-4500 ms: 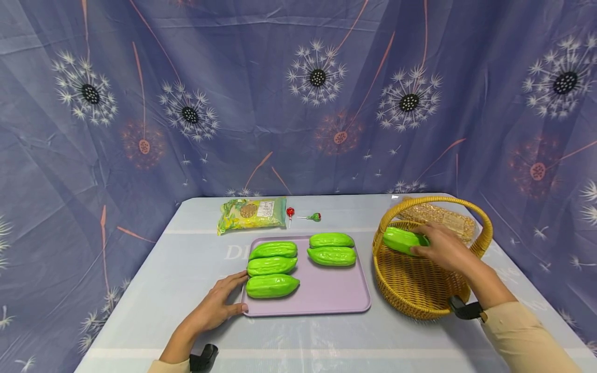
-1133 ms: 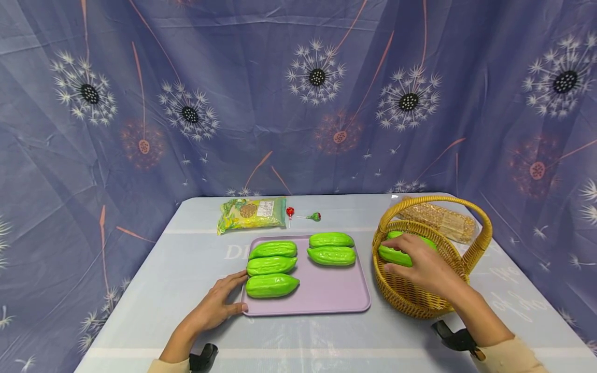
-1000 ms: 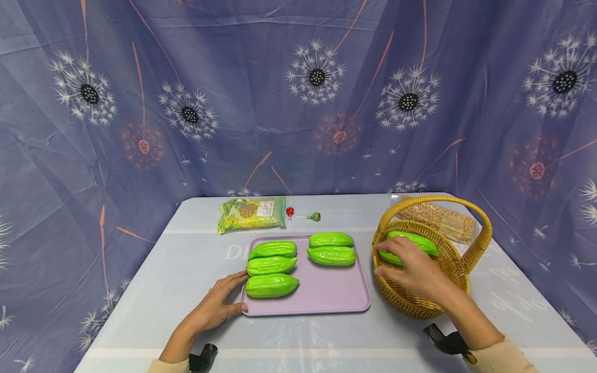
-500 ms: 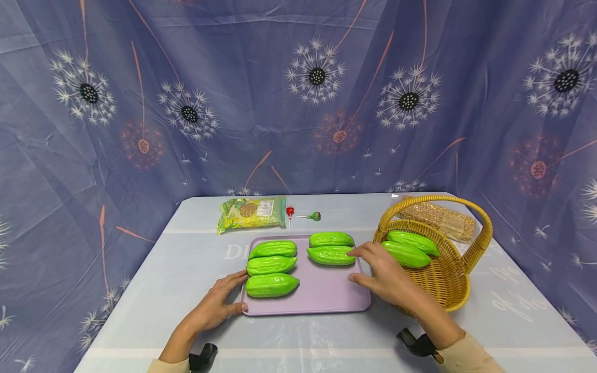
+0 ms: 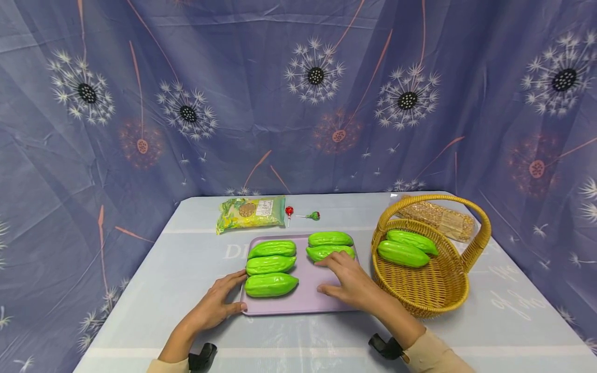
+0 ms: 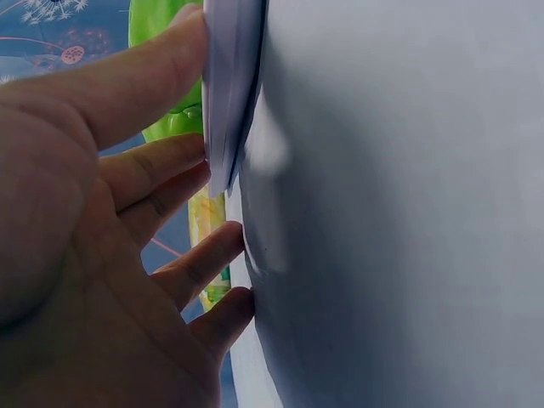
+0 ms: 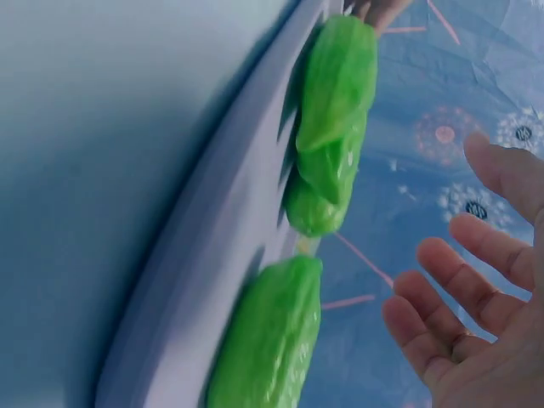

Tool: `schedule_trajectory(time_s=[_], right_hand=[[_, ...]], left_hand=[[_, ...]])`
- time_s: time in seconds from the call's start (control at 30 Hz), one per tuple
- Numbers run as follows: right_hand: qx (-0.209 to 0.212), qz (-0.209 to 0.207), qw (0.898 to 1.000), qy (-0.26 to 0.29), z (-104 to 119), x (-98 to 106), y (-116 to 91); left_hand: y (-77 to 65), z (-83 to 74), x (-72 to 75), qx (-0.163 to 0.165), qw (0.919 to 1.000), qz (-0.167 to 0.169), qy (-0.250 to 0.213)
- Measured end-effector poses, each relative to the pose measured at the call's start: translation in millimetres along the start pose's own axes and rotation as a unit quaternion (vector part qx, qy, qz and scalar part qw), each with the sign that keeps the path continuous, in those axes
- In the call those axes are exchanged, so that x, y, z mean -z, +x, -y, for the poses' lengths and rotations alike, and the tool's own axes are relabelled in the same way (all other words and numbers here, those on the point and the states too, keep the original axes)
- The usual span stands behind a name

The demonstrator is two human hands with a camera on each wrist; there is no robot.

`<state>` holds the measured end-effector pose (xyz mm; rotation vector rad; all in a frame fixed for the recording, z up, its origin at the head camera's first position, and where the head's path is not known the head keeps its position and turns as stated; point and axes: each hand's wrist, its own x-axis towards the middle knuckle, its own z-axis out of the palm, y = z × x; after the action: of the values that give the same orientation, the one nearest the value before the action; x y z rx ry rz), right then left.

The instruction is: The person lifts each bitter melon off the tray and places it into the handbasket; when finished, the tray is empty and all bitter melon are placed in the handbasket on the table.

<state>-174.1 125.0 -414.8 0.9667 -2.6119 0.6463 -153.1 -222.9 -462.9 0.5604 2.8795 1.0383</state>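
Note:
A lilac tray [image 5: 310, 303] lies mid-table with green bitter melons on it. On its left side are three bitter melons [image 5: 271, 285]; two more [image 5: 330, 239] lie at the back right. My left hand [image 5: 216, 303] rests against the tray's left edge, thumb and fingertips touching the rim in the left wrist view. Above the right part of the tray hovers my right hand [image 5: 347, 280], fingers spread and holding nothing. It partly covers the nearer right-hand melon [image 5: 322, 252]. In the right wrist view its fingers [image 7: 459, 280] are apart from the melons. The wicker basket [image 5: 422, 305] contains two bitter melons [image 5: 403, 254].
A yellow-green packet [image 5: 249, 213] lies behind the tray, beside a red lollipop [image 5: 289, 211] and a green one [image 5: 314, 215]. Behind the basket is a clear bag of yellowish grains [image 5: 440, 220]. The basket's tall handle [image 5: 436, 197] arches over it. A patterned curtain hangs behind the table.
The right hand set a bitter melon in the basket beside another, let go, and moved left over the tray. The left hand has stayed at the tray's edge.

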Motion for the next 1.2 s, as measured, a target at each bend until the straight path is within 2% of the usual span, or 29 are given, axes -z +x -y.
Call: schedule_trajectory(time_s=[0.23, 0.47, 0.77, 1.2], right_hand=[[0.018, 0.020, 0.999, 0.035, 13.6, -22.8, 14.0], [0.006, 0.052, 0.997, 0.055, 22.7, -44.8, 25.4], [-0.003, 0.057, 0.998, 0.011, 30.7, -64.7, 38.3], [-0.003, 0.061, 0.998, -0.031, 35.0, -79.0, 48.1]], left_hand=[[0.1, -0.6, 0.6, -0.003, 1.0000, -0.001, -0.002], [-0.6, -0.1, 0.0, -0.013, 0.9999, -0.005, 0.001], [-0.2, 0.0, -0.2, -0.012, 0.9999, -0.004, -0.002], [-0.5, -0.6, 0.8, -0.011, 0.9999, -0.001, -0.001]])
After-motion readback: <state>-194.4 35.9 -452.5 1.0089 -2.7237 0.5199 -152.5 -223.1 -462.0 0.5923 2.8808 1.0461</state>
